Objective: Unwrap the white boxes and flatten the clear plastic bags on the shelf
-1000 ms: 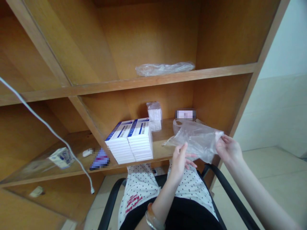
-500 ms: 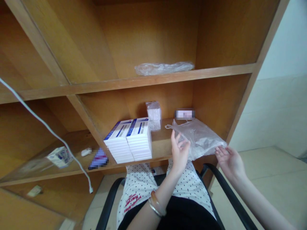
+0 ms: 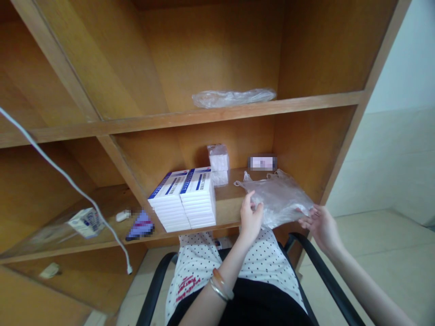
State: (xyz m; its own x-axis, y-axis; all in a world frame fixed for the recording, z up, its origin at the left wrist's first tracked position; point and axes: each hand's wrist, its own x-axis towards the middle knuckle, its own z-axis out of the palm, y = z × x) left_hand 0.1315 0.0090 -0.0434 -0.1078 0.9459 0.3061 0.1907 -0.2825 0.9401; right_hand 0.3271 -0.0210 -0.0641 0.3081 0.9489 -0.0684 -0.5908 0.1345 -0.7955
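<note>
A clear plastic bag (image 3: 280, 197) lies spread at the right end of the middle shelf, its front part hanging over the shelf edge. My right hand (image 3: 321, 226) pinches the bag's right corner between thumb and fingers. At its left edge is my left hand (image 3: 250, 219), fingers curved and apart, the fingertips against or just beside the plastic. Left of my left hand stand two stacks of white and blue boxes (image 3: 197, 199). A plastic-wrapped white pack (image 3: 219, 164) is behind them.
A folded clear plastic piece (image 3: 234, 97) lies on the upper shelf. A blurred small box (image 3: 262, 162) stands behind the bag. At left, a white cable (image 3: 78, 194) hangs before a carton (image 3: 86, 222). Chair armrests (image 3: 319, 267) flank my legs.
My right hand has shifted slightly left, drawing the bag's right corner inward. My left hand has moved a little left and lower, its fingers more curled. The bag lies flatter and more crumpled.
</note>
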